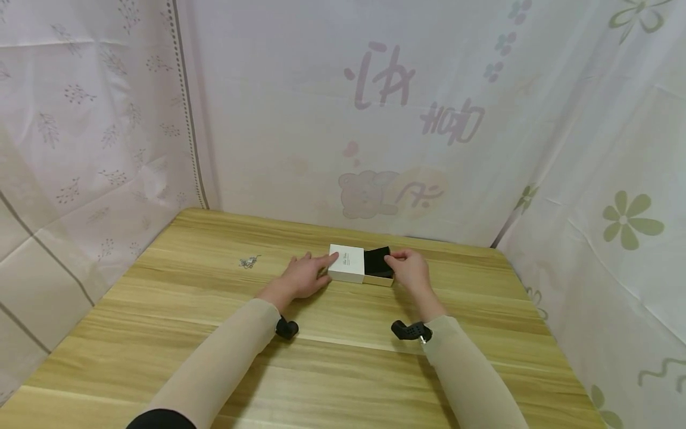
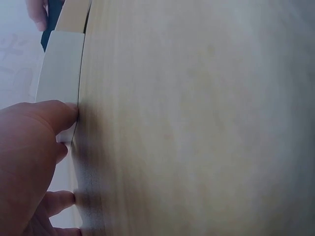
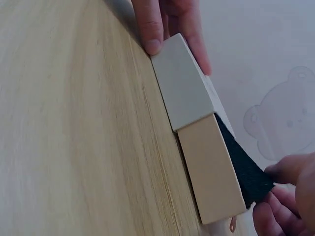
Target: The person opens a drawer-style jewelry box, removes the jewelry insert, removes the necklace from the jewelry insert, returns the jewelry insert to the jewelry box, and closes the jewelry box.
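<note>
A small white drawer box (image 1: 346,268) with dark print on its lid lies at the back of the table. My left hand (image 1: 306,276) holds its left end, the index finger on top and the thumb at the near side, as the right wrist view shows. From the sleeve's right end the tan inner drawer (image 3: 210,172) is partly pulled out. A black pad (image 1: 377,261) tilts up out of this drawer, its right edge raised. My right hand (image 1: 411,271) pinches that raised edge between thumb and fingers.
A thin silvery chain (image 1: 249,261) lies bunched on the wooden table (image 1: 343,369), left of my left hand. Printed cloth (image 1: 278,119) hangs behind the table and along both sides. A small tan loop (image 3: 233,224) sticks out at the drawer's end.
</note>
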Available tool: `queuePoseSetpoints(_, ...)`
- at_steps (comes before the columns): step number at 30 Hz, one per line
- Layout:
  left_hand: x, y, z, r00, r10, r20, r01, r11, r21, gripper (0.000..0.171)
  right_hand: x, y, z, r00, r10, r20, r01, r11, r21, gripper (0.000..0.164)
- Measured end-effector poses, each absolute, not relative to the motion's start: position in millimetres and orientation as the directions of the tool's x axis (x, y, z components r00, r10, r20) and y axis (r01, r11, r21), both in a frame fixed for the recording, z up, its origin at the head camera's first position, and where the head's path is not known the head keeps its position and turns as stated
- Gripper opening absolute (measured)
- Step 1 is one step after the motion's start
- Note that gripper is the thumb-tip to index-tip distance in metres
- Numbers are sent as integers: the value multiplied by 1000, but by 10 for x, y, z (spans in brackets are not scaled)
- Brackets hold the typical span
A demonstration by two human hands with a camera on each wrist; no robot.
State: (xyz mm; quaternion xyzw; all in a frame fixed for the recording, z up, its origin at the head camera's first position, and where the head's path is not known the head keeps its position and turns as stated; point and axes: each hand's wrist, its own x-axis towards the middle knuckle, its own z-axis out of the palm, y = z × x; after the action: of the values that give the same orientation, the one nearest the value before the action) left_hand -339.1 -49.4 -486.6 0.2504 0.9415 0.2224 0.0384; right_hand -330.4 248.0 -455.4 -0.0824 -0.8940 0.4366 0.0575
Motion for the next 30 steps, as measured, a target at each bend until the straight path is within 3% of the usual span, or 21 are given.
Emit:
queuePoseSetpoints(13,-3371,-507,-4808,-871,491,32,456,780,430,67,-3323,2614,-4627,-998,25,51,-17,720,-694,38)
queuePoseSetpoints(20,-3375,-504,-4822,-866,499,40,464,769,439,67,-3344,2629,-4689,-1000,-13,27,-27,759,-650,48)
queuePoseSetpoints(30,-3446,-521,-4923,-854,516,73,489,745,453,67,-3315,2628,-4697,-994,-104,47,-113,843,-526,40)
